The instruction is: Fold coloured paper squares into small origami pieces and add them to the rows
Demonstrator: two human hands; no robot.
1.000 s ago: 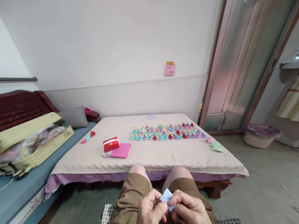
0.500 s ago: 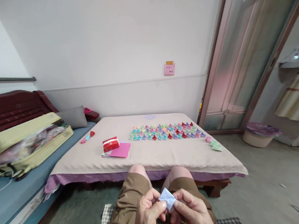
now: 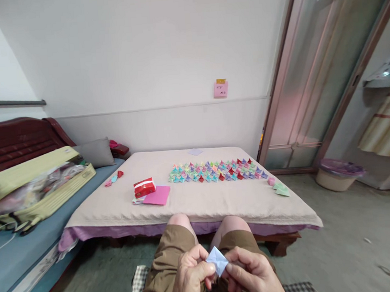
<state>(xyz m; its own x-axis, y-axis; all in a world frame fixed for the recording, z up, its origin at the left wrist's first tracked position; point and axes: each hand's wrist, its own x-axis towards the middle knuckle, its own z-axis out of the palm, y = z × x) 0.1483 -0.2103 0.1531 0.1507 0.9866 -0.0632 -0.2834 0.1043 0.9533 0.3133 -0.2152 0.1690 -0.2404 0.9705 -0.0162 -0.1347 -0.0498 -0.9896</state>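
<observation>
A small light-blue folded origami paper [image 3: 217, 260] is held over my lap, one corner pointing up, with crease lines crossing its face. My left hand [image 3: 193, 272] pinches its left corner between thumb and fingers. At the opposite corner my right hand [image 3: 248, 270] has its thumb and fingers closed on the paper. Beyond my knees, rows of small folded paper pieces [image 3: 213, 172] in many colours stand on the cloth-covered table [image 3: 199, 204].
On the table's left lie a red-and-white packet [image 3: 144, 187], pink paper sheets [image 3: 160, 196] and small coloured pieces [image 3: 114, 178]. Green papers [image 3: 281, 189] and a pink piece [image 3: 271, 181] are at the right. An open yellow suitcase [image 3: 79, 182] rests on the bed; a bin [image 3: 337, 177] stands right.
The blue paper has shifted very slightly left, still between both hands. The fingers of my right hand have moved a little at its corner. The things on the table stay as they were.
</observation>
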